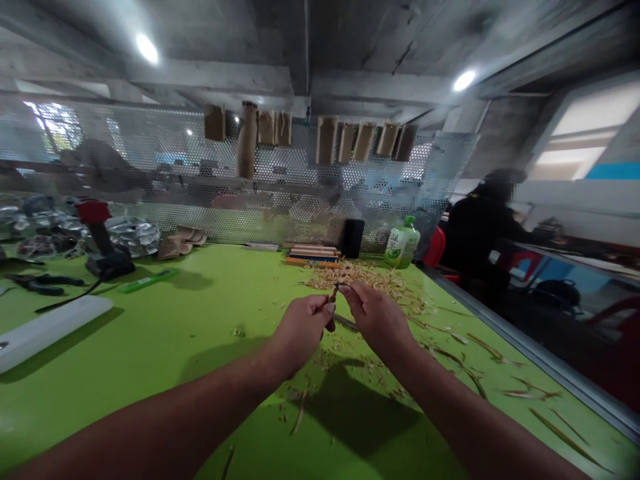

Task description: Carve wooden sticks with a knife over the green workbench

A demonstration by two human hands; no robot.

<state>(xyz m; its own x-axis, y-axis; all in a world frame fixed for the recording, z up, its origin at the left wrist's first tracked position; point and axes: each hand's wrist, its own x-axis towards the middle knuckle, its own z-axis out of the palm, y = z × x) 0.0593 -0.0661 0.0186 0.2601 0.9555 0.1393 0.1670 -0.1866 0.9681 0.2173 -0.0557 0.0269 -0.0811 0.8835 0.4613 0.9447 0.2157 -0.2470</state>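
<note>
My left hand (300,328) is closed around a small brown stick-like piece (332,300), perhaps wood, held upright above the table. My right hand (379,321) pinches at the upper end of this piece, its thumb and forefinger close together. A thin grey strip (345,323), like a blade, shows just below the right fingers; whether it is held or lies on the table, I cannot tell. Pale shavings (360,275) are heaped behind both hands, with finer bits scattered beneath them.
On the green table (150,340) stand a red-and-black cordless drill (103,233), a green-labelled bottle (403,243) and a dark phone (353,239). Pliers (43,283), a green cutter (148,281) and a white bar (55,330) lie left. A person (483,230) sits at right.
</note>
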